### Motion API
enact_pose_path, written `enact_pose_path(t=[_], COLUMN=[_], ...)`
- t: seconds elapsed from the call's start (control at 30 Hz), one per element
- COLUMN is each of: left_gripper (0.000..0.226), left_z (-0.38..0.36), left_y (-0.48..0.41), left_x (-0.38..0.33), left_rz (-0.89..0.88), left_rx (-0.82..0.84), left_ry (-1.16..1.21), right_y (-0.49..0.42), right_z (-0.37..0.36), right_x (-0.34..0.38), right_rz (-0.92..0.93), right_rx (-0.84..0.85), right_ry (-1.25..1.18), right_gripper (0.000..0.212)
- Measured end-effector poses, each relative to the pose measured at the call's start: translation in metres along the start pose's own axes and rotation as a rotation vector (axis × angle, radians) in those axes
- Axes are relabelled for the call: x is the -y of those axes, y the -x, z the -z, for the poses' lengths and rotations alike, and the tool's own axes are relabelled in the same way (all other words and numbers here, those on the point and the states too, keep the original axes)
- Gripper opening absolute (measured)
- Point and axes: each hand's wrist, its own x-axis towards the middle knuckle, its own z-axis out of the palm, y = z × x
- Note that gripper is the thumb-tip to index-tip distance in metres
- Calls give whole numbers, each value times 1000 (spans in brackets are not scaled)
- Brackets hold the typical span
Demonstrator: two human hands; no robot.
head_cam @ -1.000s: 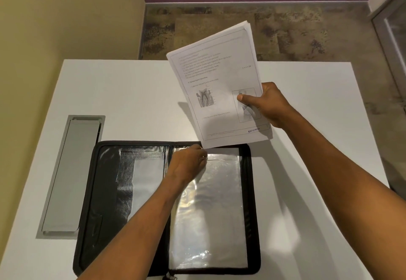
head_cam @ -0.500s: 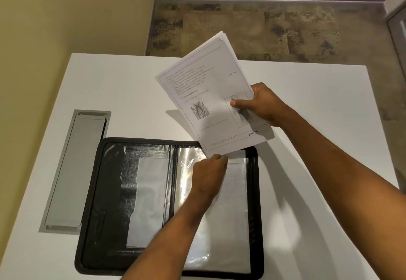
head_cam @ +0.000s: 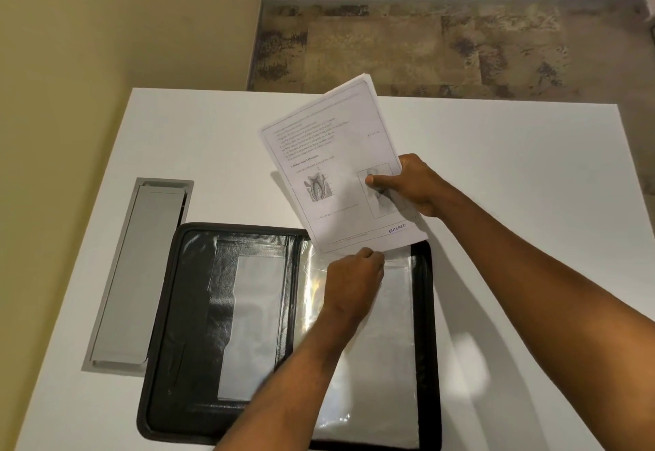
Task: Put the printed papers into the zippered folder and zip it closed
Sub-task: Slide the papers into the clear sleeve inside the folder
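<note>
**Feeding the sheets into the clear sleeve**

My right hand [head_cam: 414,186] pinches the stack of white printed papers [head_cam: 340,170] near its lower right corner, thumb on the printed face and fingers closed behind it. The stack is in the air, tilted, with its bottom edge just above the far end of the open black zippered folder [head_cam: 166,309], which lies flat on the white table [head_cam: 514,174]. My left hand [head_cam: 354,280] rests on the folder's right half, its fingertips curled together on the top edge of the shiny transparent plastic sleeve [head_cam: 375,372]; whether I have truly lifted the film open, I cannot tell from here.

To do this well, I judge I should raise that film enough to make a real mouth, then square the papers to the sleeve, since they sit skewed now. The bottom corners should enter together; one corner leading would snag and crease the sheets. I should keep my pinch firm so the stack does not fan out, and slide it in low and flat. The zip comes only afterwards.

The grey metal hatch [head_cam: 138,273] set in the table to the left plays no part.
</note>
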Motion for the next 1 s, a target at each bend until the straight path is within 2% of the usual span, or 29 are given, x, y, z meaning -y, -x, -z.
enact_pose_path(t=[0.17, 0.23, 0.3, 0.37, 0.43, 0.57, 0.7, 0.8, 0.9, 1.0], left_gripper=[16, 20, 24, 24, 18, 2, 10, 17, 10, 17], left_z=[-4, -7, -11, -14, -15, -13, -17, -18, -10, -15], left_y=[-5, -7, -9, -11, -15, -21, -27, -28, -29, -22], left_x=[-1, -2, -3, -8, -14, -28, -32, -33, -42, -46], left_rz=[-2, 7, 17, -1, -17, -23, 44, 111, 68, -34], left_rx=[24, 52, 93, 111, 126, 199, 129, 170, 238, 219], left_ry=[22, 31, 33, 23, 10, 15, 77, 129, 47, -50], right_y=[-9, -12, -14, -17, -20, -24, -26, -25, -24, -24], right_z=[2, 2, -1, -6, -11, -21, -20, -19, -20, -20], right_x=[-27, -38, -44, -49, -51, -48, -48, -52, -58, -62], right_rz=[-59, -86, -97, -89, -87, -87, -99, -111, -113, -127], right_rx=[-27, -50, -62, -53, -50, -34, -36, -78, -109, -109], right_ry=[-129, -164, -191, -191, -194, -183, -157, -122, -127, -130], right_gripper=[11, 23, 47, 58, 53, 24, 25, 22, 14, 10])
